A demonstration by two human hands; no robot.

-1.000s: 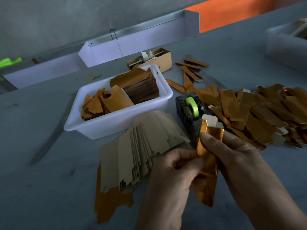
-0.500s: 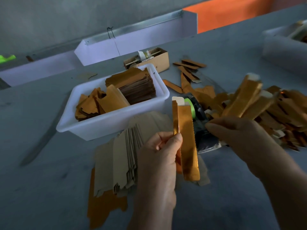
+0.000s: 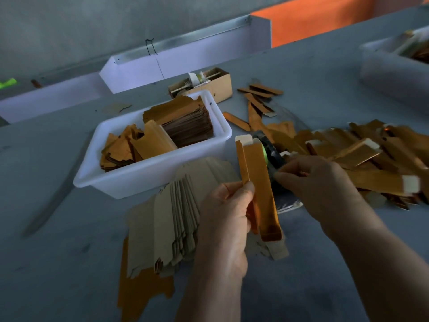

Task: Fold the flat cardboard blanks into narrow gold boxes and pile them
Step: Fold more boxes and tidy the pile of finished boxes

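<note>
My left hand [image 3: 222,217] grips a narrow gold box [image 3: 257,180] by its lower half and holds it upright, with its white top flap open. My right hand [image 3: 318,184] is just right of the box, at the black tape dispenser [image 3: 274,159] with its green roll. Its thumb and forefinger pinch together on what looks like the tape end. A fanned stack of flat blanks [image 3: 171,214] lies brown side up under my left hand. Folded gold boxes [image 3: 362,154] lie piled at the right.
A white tub [image 3: 148,177] holding more blanks stands behind the stack. A small open cardboard box [image 3: 218,82] sits behind it, with loose gold pieces [image 3: 257,94] to its right. Another white tub [image 3: 385,66] is at the far right. One gold blank [image 3: 139,293] lies near the front.
Both hands were folding the box a second ago. My left hand now holds it upright alone, and my right hand has moved off it to the tape dispenser.
</note>
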